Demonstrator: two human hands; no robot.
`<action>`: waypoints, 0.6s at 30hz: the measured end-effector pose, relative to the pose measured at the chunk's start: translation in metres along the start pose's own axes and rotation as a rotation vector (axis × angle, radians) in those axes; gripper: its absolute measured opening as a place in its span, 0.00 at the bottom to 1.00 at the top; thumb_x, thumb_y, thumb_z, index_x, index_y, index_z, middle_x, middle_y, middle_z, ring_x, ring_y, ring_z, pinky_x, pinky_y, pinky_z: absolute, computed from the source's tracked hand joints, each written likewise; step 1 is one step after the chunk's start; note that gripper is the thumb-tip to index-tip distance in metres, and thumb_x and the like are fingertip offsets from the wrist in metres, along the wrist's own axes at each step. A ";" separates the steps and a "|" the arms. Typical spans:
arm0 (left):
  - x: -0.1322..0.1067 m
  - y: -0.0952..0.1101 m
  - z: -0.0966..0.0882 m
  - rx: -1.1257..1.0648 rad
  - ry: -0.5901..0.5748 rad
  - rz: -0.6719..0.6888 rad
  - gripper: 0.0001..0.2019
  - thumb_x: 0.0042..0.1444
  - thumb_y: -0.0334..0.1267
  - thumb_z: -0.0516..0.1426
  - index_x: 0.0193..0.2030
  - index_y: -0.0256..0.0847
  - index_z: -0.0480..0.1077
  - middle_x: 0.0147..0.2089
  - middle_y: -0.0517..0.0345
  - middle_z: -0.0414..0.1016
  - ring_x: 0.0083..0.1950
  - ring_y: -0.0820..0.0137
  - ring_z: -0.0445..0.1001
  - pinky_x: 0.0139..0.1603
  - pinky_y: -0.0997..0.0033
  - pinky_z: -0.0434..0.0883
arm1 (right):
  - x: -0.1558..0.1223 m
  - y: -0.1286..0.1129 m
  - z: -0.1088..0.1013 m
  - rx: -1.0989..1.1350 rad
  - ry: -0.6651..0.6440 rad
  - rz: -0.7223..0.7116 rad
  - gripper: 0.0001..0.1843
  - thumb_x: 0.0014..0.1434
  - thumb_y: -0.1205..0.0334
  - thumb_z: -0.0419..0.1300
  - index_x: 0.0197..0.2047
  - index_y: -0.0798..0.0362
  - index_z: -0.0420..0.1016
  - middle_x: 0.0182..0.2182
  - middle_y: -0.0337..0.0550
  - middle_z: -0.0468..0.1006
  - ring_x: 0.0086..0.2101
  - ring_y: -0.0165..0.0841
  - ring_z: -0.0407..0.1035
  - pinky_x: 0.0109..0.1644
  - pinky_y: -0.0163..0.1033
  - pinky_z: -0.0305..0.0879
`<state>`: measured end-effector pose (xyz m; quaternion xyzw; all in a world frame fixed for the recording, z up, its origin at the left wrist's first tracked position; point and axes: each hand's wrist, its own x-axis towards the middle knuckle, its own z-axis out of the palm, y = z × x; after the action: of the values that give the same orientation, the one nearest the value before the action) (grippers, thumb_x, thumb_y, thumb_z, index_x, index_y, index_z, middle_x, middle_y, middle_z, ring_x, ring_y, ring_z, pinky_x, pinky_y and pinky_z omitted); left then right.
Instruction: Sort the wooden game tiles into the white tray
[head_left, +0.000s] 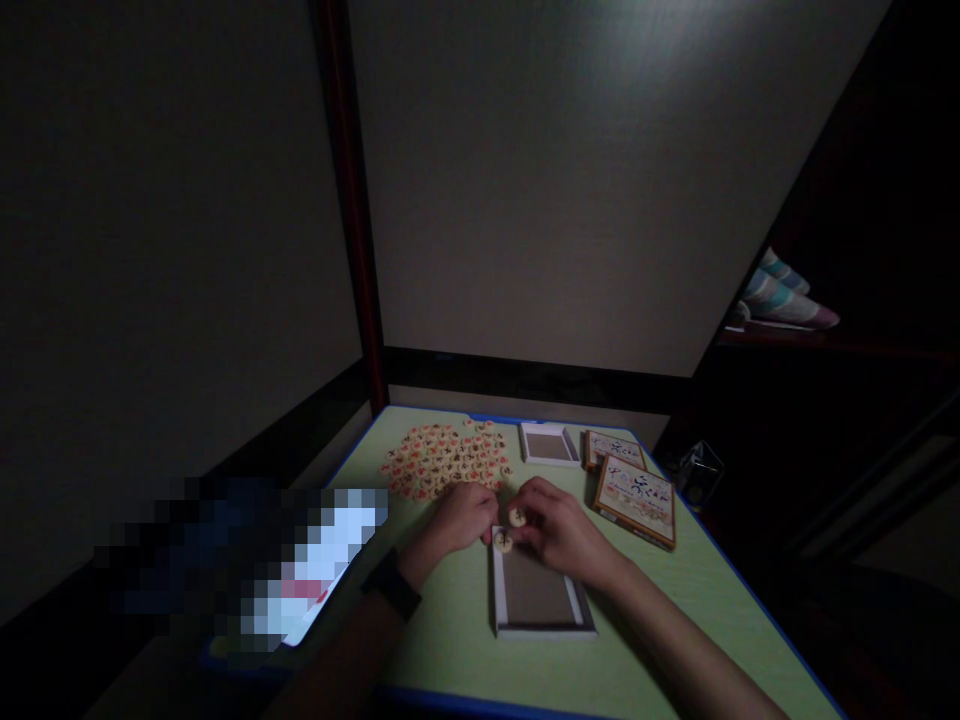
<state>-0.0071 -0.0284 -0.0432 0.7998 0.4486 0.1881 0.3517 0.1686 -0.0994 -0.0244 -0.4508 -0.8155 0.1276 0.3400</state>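
Over the far left corner of a shallow white box tray (544,632), my right hand (562,525) pinches a round Chinese chess piece (517,516) between thumb and fingers. A second chess piece (503,541) lies in that corner, just below the held one. My left hand (469,517), a dark band on its wrist, is closed with fingers curled against the same corner. What it holds, if anything, is hidden. Beyond it, a wide pile of chess pieces (442,460) with red and black characters is spread on the table.
A second white tray (576,462) sits at the back of the green, blue-edged table (720,600). Two printed box lids (637,497) lie at the right, one partly behind the other. A bright, pixelated screen-like object (322,560) is at the left edge. Walls stand behind.
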 end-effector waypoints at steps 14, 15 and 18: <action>-0.003 0.005 -0.002 0.019 0.008 0.034 0.13 0.49 0.32 0.48 0.17 0.41 0.67 0.18 0.63 0.69 0.27 0.71 0.69 0.34 0.74 0.63 | -0.004 -0.001 0.017 -0.047 -0.138 -0.005 0.13 0.54 0.69 0.67 0.44 0.51 0.76 0.38 0.42 0.71 0.35 0.32 0.69 0.41 0.36 0.68; -0.003 0.006 -0.002 0.026 0.010 0.034 0.13 0.49 0.32 0.48 0.17 0.41 0.66 0.17 0.63 0.69 0.27 0.71 0.69 0.34 0.74 0.62 | -0.004 -0.001 0.017 -0.045 -0.134 -0.003 0.13 0.54 0.69 0.67 0.43 0.51 0.75 0.37 0.42 0.70 0.35 0.32 0.69 0.41 0.36 0.68; -0.003 0.007 -0.003 0.041 0.013 0.034 0.13 0.49 0.32 0.48 0.16 0.42 0.65 0.17 0.63 0.69 0.27 0.70 0.69 0.34 0.74 0.63 | -0.004 -0.002 0.018 -0.047 -0.119 -0.001 0.11 0.54 0.70 0.66 0.42 0.52 0.75 0.37 0.42 0.71 0.35 0.33 0.69 0.41 0.37 0.67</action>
<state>-0.0064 -0.0324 -0.0361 0.8132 0.4410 0.1900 0.3288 0.1568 -0.1018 -0.0380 -0.4500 -0.8372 0.1348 0.2801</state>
